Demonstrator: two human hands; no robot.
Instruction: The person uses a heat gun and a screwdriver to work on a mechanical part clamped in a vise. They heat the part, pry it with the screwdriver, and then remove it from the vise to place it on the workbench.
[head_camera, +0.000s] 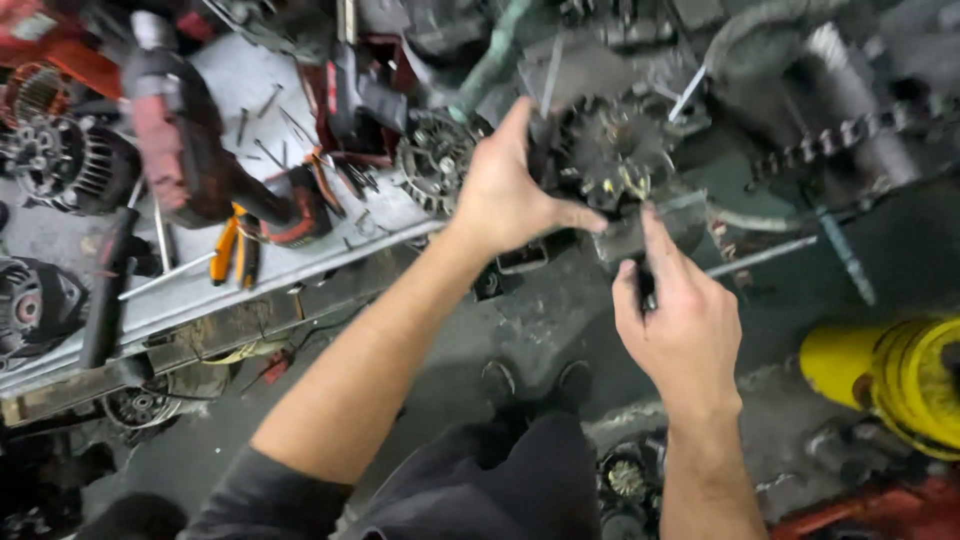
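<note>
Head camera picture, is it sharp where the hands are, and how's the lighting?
Head view: left hand and right hand fairly sharp and evenly lit; the dark round motor part they hold is soft, detail lost in shadow; floor dim; edges slightly smeared.

My left hand (505, 195) grips a dull, greasy metal alternator part (610, 150); the bench (230, 290) at left is scuffed grey sheet metal; far right, the yellow cylinder (900, 375) looks glossy painted.

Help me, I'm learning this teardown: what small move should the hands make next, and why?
Probably steady the dark round motor part with the left hand while the right hand works its fingers at the lower edge. The left hand already wraps its side; the right only touches it.
</note>
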